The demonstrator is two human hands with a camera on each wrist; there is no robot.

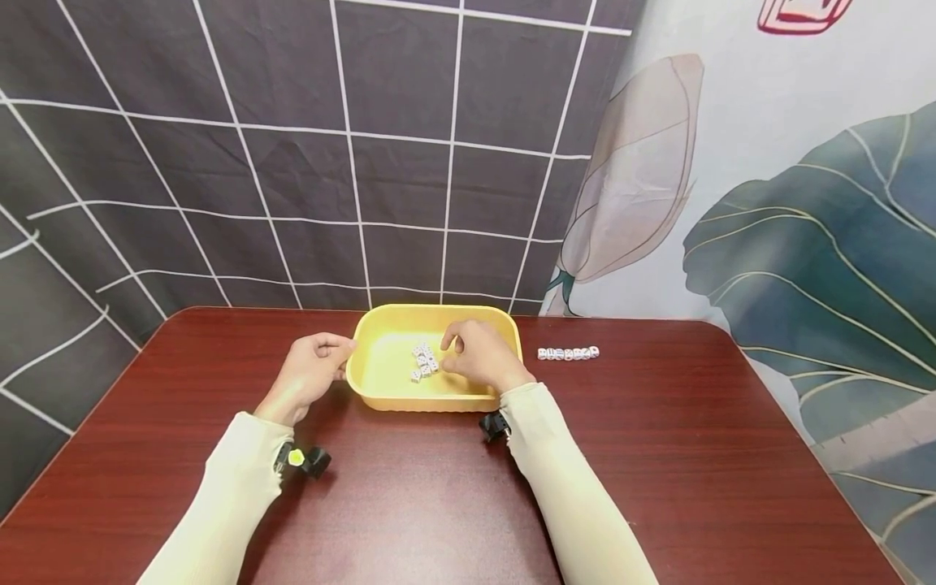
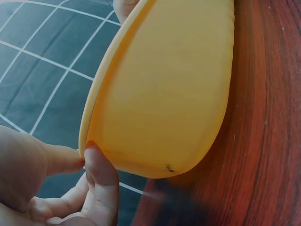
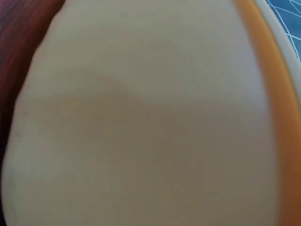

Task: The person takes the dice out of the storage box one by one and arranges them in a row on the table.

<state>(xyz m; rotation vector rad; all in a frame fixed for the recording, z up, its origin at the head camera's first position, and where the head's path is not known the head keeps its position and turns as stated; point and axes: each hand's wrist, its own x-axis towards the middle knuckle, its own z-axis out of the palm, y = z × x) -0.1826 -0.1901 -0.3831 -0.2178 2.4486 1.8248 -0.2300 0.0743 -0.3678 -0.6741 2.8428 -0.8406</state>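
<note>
A yellow plastic tub [image 1: 420, 403] stands near the table's back edge, with several white dice [image 1: 424, 361] loosely heaped inside. My left hand [image 1: 310, 370] pinches its left rim; the left wrist view shows thumb and finger on either side of the tub's edge [image 2: 84, 136]. Over the tub's right part reaches my right hand [image 1: 478, 355], its bent fingers just right of the dice, thumb and forefinger apart with nothing visible between them. The tub's outer side [image 3: 150, 141] fills the right wrist view, hiding that hand there.
To the right of the tub, several dice stand in a straight row [image 1: 568, 354] on the dark red wooden table [image 1: 409, 504]. A dark gridded cloth [image 1: 292, 179] hangs close behind the table, with a leaf-patterned cloth [image 1: 804, 244] at the right.
</note>
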